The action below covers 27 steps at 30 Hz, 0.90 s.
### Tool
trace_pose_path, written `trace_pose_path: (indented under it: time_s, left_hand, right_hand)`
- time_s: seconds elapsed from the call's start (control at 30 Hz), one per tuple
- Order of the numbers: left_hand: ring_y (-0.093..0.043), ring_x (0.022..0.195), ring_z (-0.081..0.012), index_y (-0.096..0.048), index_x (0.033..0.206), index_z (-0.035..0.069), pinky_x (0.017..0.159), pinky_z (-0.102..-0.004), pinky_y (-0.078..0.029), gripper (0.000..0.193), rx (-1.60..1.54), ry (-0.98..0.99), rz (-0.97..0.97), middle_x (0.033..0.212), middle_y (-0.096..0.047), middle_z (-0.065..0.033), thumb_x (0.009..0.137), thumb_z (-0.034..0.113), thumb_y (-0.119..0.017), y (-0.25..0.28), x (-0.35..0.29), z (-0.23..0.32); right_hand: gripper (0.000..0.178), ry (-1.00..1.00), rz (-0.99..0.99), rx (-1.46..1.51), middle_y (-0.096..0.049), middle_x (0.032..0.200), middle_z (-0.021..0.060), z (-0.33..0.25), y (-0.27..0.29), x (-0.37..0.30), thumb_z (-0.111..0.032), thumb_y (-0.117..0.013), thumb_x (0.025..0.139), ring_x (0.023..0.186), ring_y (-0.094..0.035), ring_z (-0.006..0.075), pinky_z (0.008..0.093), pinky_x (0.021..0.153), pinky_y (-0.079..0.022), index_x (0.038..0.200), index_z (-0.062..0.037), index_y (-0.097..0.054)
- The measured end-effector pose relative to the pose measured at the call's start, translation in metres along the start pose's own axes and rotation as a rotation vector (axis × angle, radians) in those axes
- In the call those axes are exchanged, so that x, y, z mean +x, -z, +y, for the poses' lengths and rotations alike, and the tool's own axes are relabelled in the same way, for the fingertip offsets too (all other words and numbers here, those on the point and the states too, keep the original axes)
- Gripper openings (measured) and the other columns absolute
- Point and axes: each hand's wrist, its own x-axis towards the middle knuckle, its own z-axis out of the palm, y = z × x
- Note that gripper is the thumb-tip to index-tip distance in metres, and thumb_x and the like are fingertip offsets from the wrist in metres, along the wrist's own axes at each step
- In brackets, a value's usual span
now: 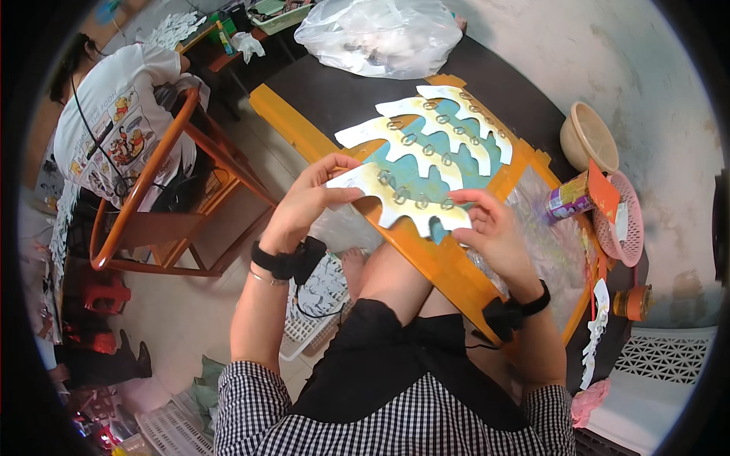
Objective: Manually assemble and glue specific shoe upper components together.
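Scalloped piece: here it is, the white scalloped piece, up front and tilted over the near side of the orange frame, metal rings in a row along its yellowish middle.
Left hand: the left hand has its fingers clamped on the piece's left end, thumb on the near side.
Right hand: over on the other end, the right hand pinches the tip between thumb and fingers, index fingertip right beside the last ring.
Blue-green panel: just beyond, three matching pieces lie side by side on the blue-green panel, each ringed too.
Tabletop: the dark tabletop carries it all, with a bulging plastic bag at the far edge.
Right flank: a beige bowl, a purple-and-yellow can and a pink basket crowd together.
Left flank: a co-worker sits in a wooden chair, back turned.
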Motion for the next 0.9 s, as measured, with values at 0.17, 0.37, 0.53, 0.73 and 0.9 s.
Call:
trace_pose_path:
  time_s: [0.17,0.37,0.53,0.73,0.9]
  left_hand:
    - [-0.061,0.106,-0.0118,-0.058,0.128,0.005,0.096,-0.0237,-0.045,0.044,-0.219,0.031,-0.08,0.116,-0.066,-0.0043,0.086,0.001,-0.07,-0.053,-0.019,0.01]
    - [-0.061,0.113,-0.0109,-0.057,0.129,0.007,0.099,-0.0242,-0.046,0.041,-0.258,0.091,-0.248,0.12,-0.064,-0.003,0.09,0.001,-0.068,-0.119,-0.032,0.0]
    - [-0.062,0.113,-0.0112,-0.054,0.132,0.007,0.097,-0.0232,-0.048,0.041,-0.222,0.131,-0.29,0.121,-0.066,-0.0041,0.092,0.001,-0.065,-0.138,-0.036,-0.016]
    - [-0.063,0.109,-0.0119,-0.053,0.133,0.006,0.094,-0.0248,-0.047,0.044,-0.139,0.142,-0.218,0.12,-0.067,-0.0074,0.092,-0.006,-0.059,-0.133,-0.041,-0.017]
    - [-0.063,0.109,-0.0126,-0.053,0.133,0.006,0.095,-0.0268,-0.048,0.044,-0.147,0.078,-0.219,0.119,-0.067,-0.008,0.091,-0.005,-0.06,-0.132,-0.04,-0.024]
  right_hand:
    - [0.05,0.103,0.1,-0.033,-0.054,0.124,0.0048,-0.015,0.041,-0.062,0.015,-0.067,0.078,0.092,-0.058,0.009,0.0198,0.079,-0.048,0.126,0.0014,-0.06]
    - [0.048,0.117,0.153,-0.335,-0.057,0.121,0.0038,0.016,0.085,-0.139,0.012,-0.073,0.075,0.095,-0.057,0.0097,0.0225,0.08,-0.046,0.12,-0.0047,-0.067]
    - [0.045,0.213,0.195,-0.555,-0.062,0.118,0.0064,0.021,0.086,-0.154,0.003,-0.078,0.075,0.094,-0.057,0.015,0.0269,0.081,-0.046,0.118,-0.0051,-0.068]
    - [0.034,0.199,0.159,-0.363,-0.068,0.108,0.0089,0.003,0.053,-0.079,-0.006,-0.075,0.086,0.1,-0.065,0.0177,0.0312,0.086,-0.052,0.119,-0.0012,-0.066]
    - [0.026,0.052,-0.047,-0.034,-0.071,0.1,0.0084,0.018,0.033,-0.039,-0.006,-0.071,0.091,0.091,-0.068,0.0103,0.0246,0.08,-0.055,0.116,0.0031,-0.066]
